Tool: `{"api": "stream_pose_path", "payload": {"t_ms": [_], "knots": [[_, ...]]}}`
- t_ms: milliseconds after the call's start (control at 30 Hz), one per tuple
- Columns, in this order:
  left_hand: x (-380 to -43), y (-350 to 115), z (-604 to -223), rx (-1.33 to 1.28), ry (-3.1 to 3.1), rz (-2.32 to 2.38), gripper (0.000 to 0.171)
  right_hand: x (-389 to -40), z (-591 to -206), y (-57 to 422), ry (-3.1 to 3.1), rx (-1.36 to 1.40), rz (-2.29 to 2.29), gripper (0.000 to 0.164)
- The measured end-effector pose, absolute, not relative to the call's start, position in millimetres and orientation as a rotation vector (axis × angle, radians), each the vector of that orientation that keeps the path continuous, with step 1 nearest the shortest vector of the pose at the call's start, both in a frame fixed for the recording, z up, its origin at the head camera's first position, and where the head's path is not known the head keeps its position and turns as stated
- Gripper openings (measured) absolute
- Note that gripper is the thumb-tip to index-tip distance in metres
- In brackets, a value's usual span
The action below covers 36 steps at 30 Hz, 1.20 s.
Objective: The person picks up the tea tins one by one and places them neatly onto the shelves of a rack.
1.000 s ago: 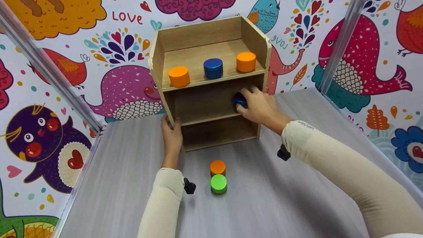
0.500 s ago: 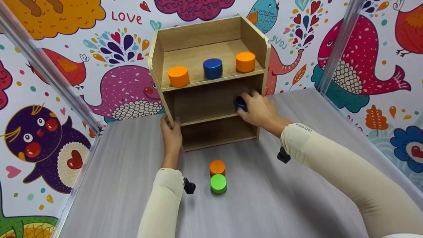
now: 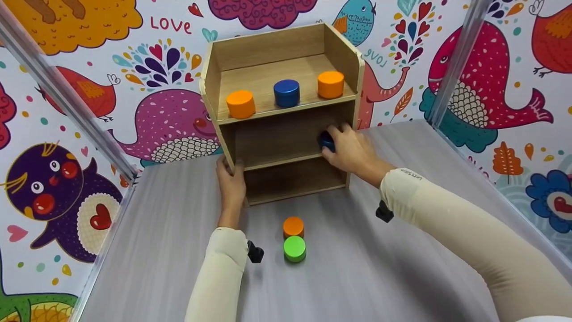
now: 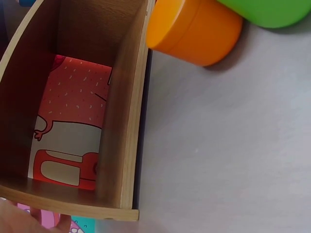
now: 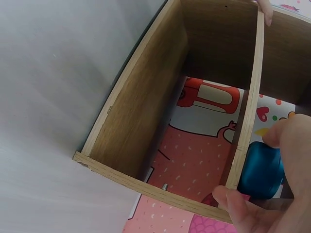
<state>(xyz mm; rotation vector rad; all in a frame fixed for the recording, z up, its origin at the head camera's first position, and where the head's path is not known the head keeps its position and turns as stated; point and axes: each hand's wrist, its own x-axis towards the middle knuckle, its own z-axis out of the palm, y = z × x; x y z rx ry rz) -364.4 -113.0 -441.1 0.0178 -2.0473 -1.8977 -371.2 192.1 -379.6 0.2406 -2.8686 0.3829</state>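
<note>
A small wooden shelf unit [image 3: 277, 69] stands on the table, with an open top tier and two compartments below. My left hand [image 3: 232, 183] grips its left side panel, thumb at the front edge. In the middle compartment, at the right end, my right hand [image 3: 353, 147] holds a dark blue cylindrical container [image 3: 327, 141]. From the right wrist view, that blue container [image 5: 262, 170] sits close over the middle board [image 5: 250, 107], with fingertips right at the board's edge. The lower compartment [image 4: 82, 121] holds nothing.
On the top tier stand an orange container [image 3: 240, 104], a blue one [image 3: 286, 93] and another orange container [image 3: 330, 85]. On the grey table [image 3: 357, 268], an orange container [image 3: 293, 227] and a green container [image 3: 295, 248] stand before the shelf. Patterned walls [image 3: 165, 67] enclose the table.
My right hand and the blue container have shifted slightly right and down within the middle compartment, and the container sits more upright. The left hand keeps its place on the shelf's side.
</note>
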Motion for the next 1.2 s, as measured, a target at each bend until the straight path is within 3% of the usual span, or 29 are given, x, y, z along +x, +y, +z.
{"api": "stream_pose_path", "payload": {"t_ms": [300, 700, 967, 1200], "knots": [[-390, -121, -472, 0.037, -2.05, -1.874, 0.052, -367, -380, 194, -2.833, 0.25, 0.375, 0.062], [-390, -121, -473, 0.046, -2.064, -1.832, 0.051, -345, -381, 207, -2.659, 0.383, 0.462, 0.055], [-390, -120, -472, 0.043, -2.074, -1.82, 0.051, -322, -403, 207, -2.439, 0.509, 0.475, 0.046], [-389, -119, -474, 0.015, -2.041, -1.829, 0.048, -303, -445, 193, -2.426, 0.664, 0.423, 0.042]]}}
